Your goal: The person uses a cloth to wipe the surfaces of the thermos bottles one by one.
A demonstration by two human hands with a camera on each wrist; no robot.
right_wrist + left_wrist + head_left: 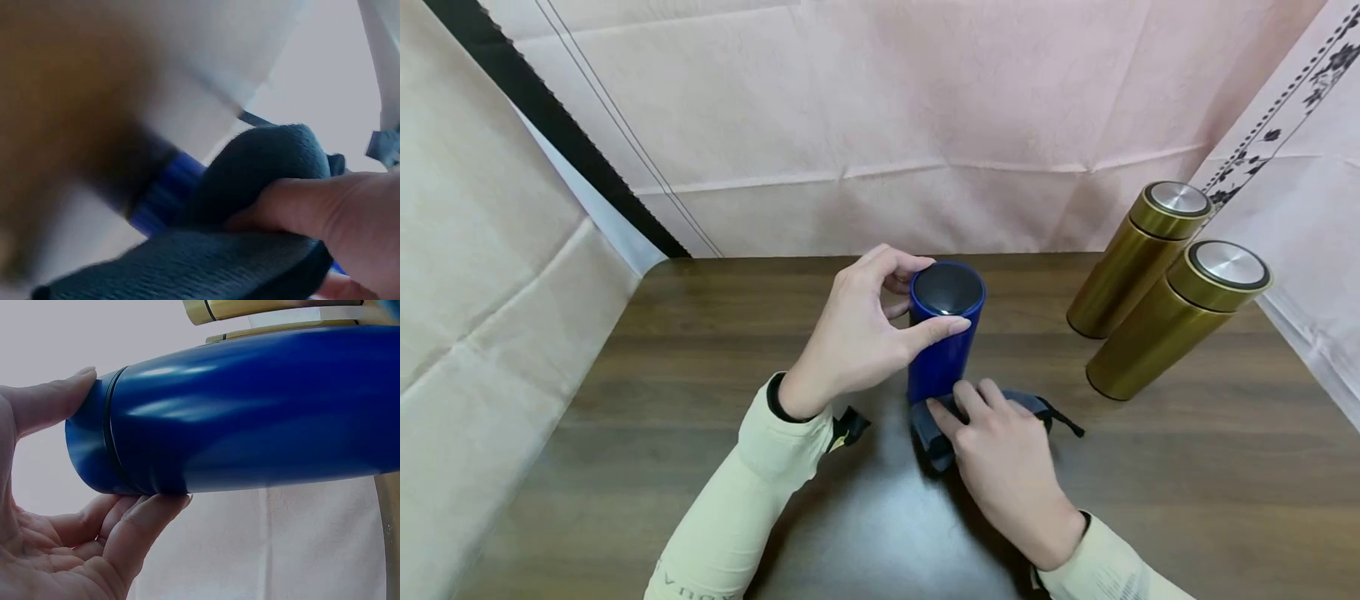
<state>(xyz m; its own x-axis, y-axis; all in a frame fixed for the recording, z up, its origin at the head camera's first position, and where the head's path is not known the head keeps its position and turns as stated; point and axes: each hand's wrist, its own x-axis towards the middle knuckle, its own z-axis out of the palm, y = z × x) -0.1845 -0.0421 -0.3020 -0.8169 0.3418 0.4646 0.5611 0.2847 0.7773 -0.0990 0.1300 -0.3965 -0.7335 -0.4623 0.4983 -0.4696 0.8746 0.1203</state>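
A shiny blue vacuum flask (942, 354) with a dark top stands at the middle of the table, leaning slightly. My left hand (867, 329) holds it around the lid, thumb on the near side and fingers behind. In the left wrist view, the thumb and fingertips touch the flask (250, 412) about the lid seam. Against the flask's foot, my right hand (1003, 458) grips a dark grey-blue cloth (931, 437) with a black cord trailing right. The right wrist view shows the thumb pressed into the folded cloth (262, 162); the fingers beneath are mostly hidden.
Two gold flasks (1180, 321) with silver-topped lids stand upright at the right of the wooden table (700, 467). A pale cloth curtain (865, 125) hangs along the back edge, with more pale cloth at both sides.
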